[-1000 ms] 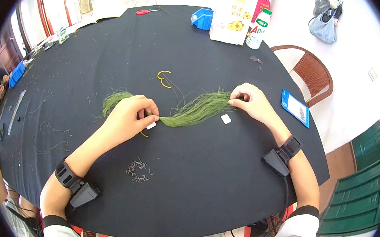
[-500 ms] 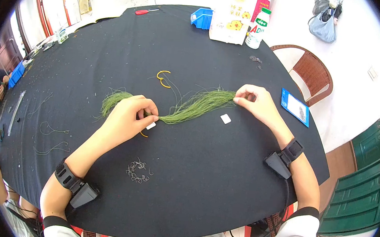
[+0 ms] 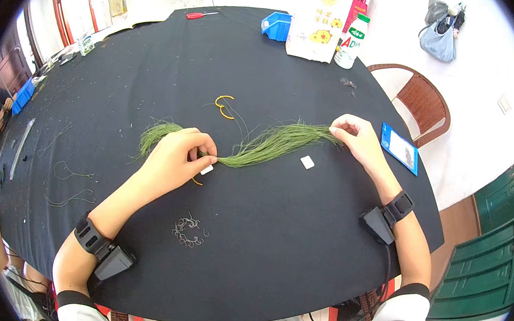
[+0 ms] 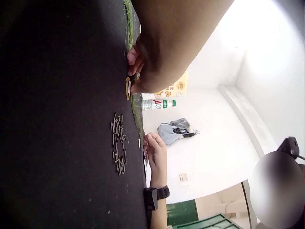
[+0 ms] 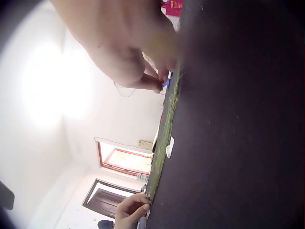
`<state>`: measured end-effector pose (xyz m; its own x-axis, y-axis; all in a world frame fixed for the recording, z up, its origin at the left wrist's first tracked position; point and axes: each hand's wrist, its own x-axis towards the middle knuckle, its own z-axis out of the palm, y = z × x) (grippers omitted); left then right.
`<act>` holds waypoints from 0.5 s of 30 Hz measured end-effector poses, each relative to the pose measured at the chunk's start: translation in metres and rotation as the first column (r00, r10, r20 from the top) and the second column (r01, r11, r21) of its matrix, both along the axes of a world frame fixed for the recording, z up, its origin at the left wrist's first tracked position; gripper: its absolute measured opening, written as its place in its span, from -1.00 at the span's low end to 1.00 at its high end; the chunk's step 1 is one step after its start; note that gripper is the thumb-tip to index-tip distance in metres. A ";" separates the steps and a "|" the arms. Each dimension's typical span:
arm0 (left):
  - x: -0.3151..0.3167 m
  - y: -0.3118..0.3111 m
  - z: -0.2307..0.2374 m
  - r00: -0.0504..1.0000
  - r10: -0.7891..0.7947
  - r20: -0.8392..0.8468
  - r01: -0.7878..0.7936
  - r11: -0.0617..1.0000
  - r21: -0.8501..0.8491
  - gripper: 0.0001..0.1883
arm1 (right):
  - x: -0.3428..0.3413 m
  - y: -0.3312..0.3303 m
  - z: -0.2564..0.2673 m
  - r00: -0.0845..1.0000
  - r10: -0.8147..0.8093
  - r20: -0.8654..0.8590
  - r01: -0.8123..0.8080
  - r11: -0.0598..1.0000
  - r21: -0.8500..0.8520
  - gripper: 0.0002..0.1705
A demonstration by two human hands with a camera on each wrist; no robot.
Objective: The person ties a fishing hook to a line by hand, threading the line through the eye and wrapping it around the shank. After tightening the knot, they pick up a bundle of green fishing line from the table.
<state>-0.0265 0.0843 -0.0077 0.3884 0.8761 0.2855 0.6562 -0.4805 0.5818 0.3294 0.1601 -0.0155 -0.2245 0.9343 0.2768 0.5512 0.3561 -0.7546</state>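
Note:
A long bundle of fine green threads (image 3: pixel 270 144) stretches across the black table. My left hand (image 3: pixel 183 151) grips it partway along, and a loose tuft fans out to the left. At the bundle's right end, my right hand (image 3: pixel 357 139) pinches thread tips between thumb and fingers; the right wrist view also has the threads (image 5: pixel 167 129) running between both hands. A white square piece (image 3: pixel 307 162) lies just below the bundle. Another white piece (image 3: pixel 207 169) and part of a yellow ring (image 3: pixel 198 181) show beside the left fingertips, partly hidden.
Small metal hooks (image 3: pixel 188 233) lie in a pile nearer me. Beyond the bundle is an open yellow ring (image 3: pixel 225 107) with thin threads. A blue packet (image 3: pixel 400 148) lies at the right edge. A blue bin (image 3: pixel 276 26), paper bag (image 3: pixel 312 37) and white bottle (image 3: pixel 351 43) stand at the back.
My right hand has drawn to the right along the threads, out to their tips. The left hand keeps its grip in the same place.

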 end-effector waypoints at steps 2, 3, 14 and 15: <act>-0.001 0.001 -0.001 1.000 -0.003 -0.010 0.003 1.000 0.003 -0.92 | 0.005 0.003 -0.003 0.999 -0.012 -0.040 0.010 0.999 -0.049 -0.91; -0.001 0.001 -0.001 1.000 -0.004 -0.015 0.004 1.000 0.005 -0.92 | 0.004 0.002 -0.002 0.997 -0.029 -0.068 0.023 0.997 -0.079 -0.90; -0.001 0.002 -0.003 1.000 -0.012 -0.020 0.013 1.000 0.020 -0.92 | 0.023 0.015 -0.016 0.952 -0.304 -0.024 0.305 0.952 0.016 -0.84; -0.002 0.002 -0.003 1.000 -0.016 -0.025 0.016 1.000 0.023 -0.92 | 0.027 0.017 -0.016 0.943 -0.331 -0.017 0.331 0.943 0.026 -0.83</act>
